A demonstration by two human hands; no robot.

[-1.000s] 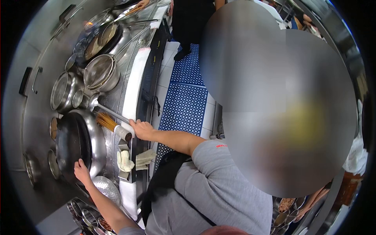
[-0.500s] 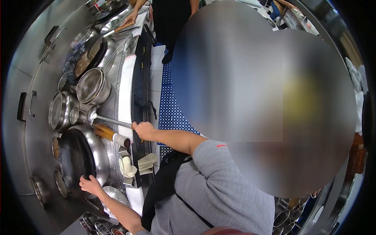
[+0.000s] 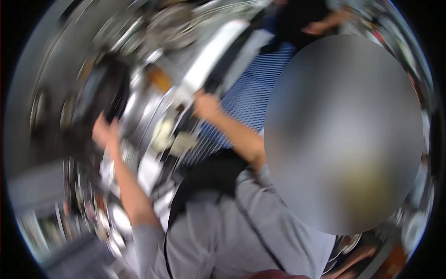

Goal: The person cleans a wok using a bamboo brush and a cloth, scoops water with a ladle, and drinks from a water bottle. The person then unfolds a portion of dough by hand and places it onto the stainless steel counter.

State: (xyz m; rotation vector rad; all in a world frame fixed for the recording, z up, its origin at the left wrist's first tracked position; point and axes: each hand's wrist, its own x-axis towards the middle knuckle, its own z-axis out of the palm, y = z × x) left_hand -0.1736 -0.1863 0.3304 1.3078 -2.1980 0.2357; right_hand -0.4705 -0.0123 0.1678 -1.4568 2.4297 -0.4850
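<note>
Strong motion blur covers the head view. At the left, a dark wok (image 3: pixel 100 93) is tilted up over a steel burner ring. My left hand (image 3: pixel 106 132) is closed at the wok's near edge, fingers bent over the rim. My right hand (image 3: pixel 207 106) forms a fist at the counter's front edge, around the wooden end of a ladle handle (image 3: pixel 194 112). The rest of the ladle is smeared. Between my hands lies a bamboo brush (image 3: pixel 159 79) with orange-brown bristles. Folded cloths (image 3: pixel 163 133) are nearer to my body.
Steel pots and strainers (image 3: pixel 172 25) stand farther along the range. A white towel strip (image 3: pixel 216 51) lines the counter edge. Blue perforated matting (image 3: pixel 253 88) covers the floor. Another person in a black apron (image 3: pixel 302 21) stands beyond. Several containers (image 3: pixel 104 221) sit at lower left.
The view has swung, so the wok and counter appear higher and slanted, and more containers show at lower left. Both my hands stay at the wok and the ladle handle.
</note>
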